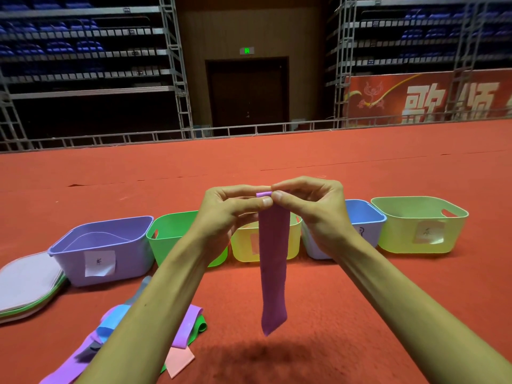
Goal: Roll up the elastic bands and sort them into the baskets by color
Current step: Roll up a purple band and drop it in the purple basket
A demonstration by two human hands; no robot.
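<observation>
I see a stack of flat pastel pads point(27, 286) lying on the red carpet point(360, 300). Past the carpet's far edge stand a metal rail point(249, 129), a dark door point(248, 92) under a green sign point(246, 50), folded seating point(83, 48) and a red banner point(388, 87).

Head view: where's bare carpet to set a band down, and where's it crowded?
Free: the carpet between the forearms, before the yellow basket and blue basket; right of the right forearm, before the pale green basket; the whole strip behind the basket row. Crowded: lower left, loose bands and a flat stack beside the purple basket.
</observation>
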